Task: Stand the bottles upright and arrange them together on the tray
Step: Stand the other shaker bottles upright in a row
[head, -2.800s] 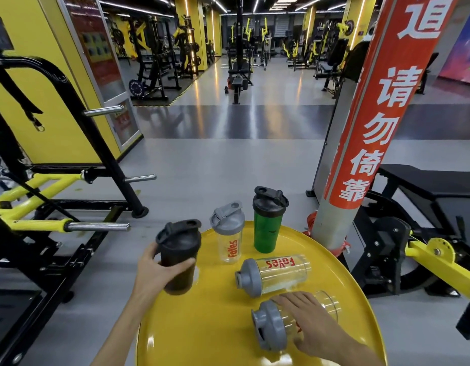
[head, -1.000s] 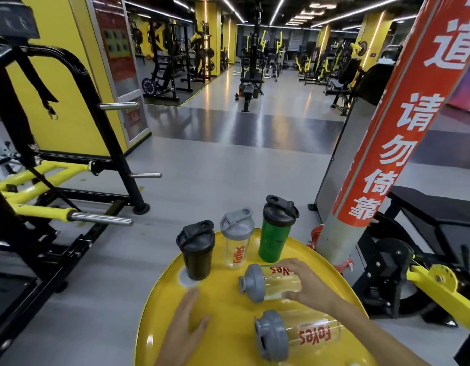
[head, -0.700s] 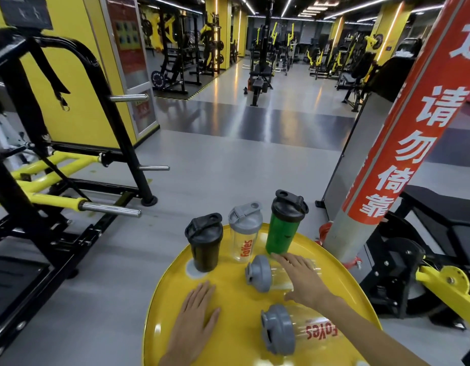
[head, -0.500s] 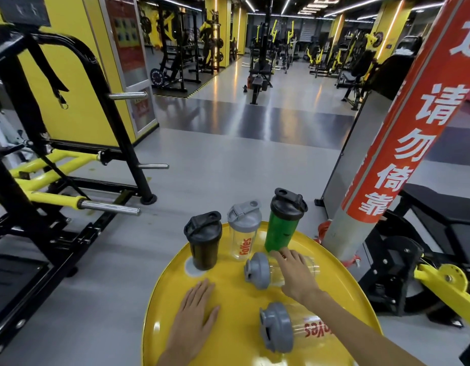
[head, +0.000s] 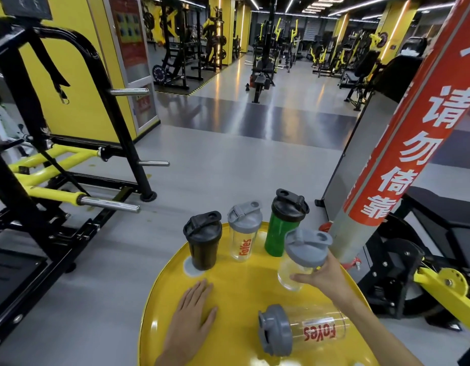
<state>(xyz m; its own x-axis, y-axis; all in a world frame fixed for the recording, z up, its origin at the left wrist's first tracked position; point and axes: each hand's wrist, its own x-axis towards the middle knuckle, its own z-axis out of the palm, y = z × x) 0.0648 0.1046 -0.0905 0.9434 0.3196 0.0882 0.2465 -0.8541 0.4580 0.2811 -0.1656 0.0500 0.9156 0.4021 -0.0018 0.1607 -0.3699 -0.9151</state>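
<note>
On the round yellow tray [head: 244, 289], three shaker bottles stand upright in a row at the far edge: a black one [head: 203, 240], a clear grey-lidded one [head: 243, 231] and a green black-lidded one [head: 282, 224]. My right hand [head: 322, 274] grips a second clear grey-lidded bottle [head: 301, 256], nearly upright and tilted slightly, just right of the green one. A third clear bottle [head: 302, 330] with red lettering lies on its side near the tray's front. My left hand [head: 191, 319] rests flat on the tray, fingers straight.
A red-and-silver pillar [head: 402, 143] with white characters rises just behind the tray on the right. A black and yellow weight rack [head: 57, 165] stands at left, a yellow-armed machine [head: 439, 283] at right. Grey gym floor stretches beyond.
My right hand has taken hold of the lying middle bottle and raised it nearly upright beside the green one. My left hand let go of the black bottle and lay flat on the tray.
</note>
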